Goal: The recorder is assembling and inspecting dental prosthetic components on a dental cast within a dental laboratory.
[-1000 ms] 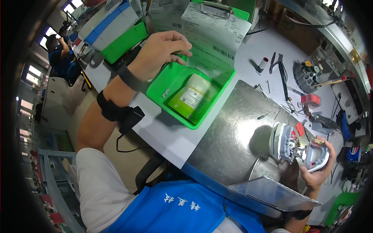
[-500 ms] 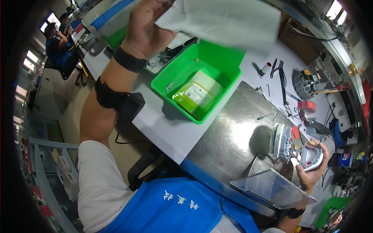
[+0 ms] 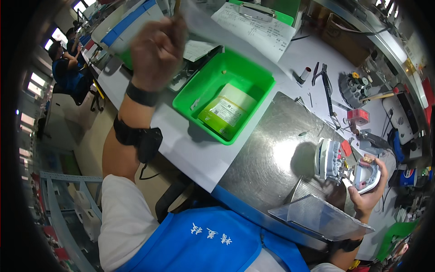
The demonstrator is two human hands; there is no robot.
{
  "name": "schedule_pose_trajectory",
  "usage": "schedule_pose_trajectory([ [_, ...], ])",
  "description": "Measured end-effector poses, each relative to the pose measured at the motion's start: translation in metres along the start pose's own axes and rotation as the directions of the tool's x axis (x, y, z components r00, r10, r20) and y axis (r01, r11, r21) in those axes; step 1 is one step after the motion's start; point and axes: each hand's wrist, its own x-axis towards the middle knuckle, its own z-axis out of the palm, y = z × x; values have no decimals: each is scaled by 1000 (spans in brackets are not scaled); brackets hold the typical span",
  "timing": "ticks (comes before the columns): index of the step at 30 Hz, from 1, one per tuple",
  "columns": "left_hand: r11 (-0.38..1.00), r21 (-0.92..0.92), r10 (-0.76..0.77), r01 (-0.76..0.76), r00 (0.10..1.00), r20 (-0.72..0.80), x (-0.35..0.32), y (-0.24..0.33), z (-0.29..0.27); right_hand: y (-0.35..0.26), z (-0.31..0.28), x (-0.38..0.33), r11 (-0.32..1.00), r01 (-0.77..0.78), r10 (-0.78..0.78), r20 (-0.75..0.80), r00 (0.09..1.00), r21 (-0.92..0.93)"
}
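Note:
My left hand, blurred by motion, is raised beyond the near left edge of the green bin. Its fingers are closed on a white paper sheet, which sweeps rightward over the bin's back and is smeared too. Over at the right, my right hand grips a hinged dental model by its right half. The other half, with grey teeth on a pale base, stands opened out above the metal plate. In the green bin lies a green-and-white packet with a rubber band round it.
A clipboard with printed papers lies behind the bin. Pliers, a bur holder and a red box stand right of the metal plate. A clear shield rises at the plate's front. People sit far left.
My left hand has moved left and down, tilting the paper sheet nearly edge-on and uncovering the clipboard. My right hand still holds the dental model, with little shift.

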Motion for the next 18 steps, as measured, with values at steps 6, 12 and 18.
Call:
schedule_pose_trajectory([
  [6,943,206,-162,262,901,-403,-6,-61,-2,-2,-1,0,999,5,-6,22,1000,35],
  [12,802,510,-124,311,922,-367,8,-23,3,-5,3,2,998,33,-35,44,998,45],
  [18,347,826,-237,444,894,-381,37,-18,0,-11,4,2,997,17,-21,46,999,76],
])
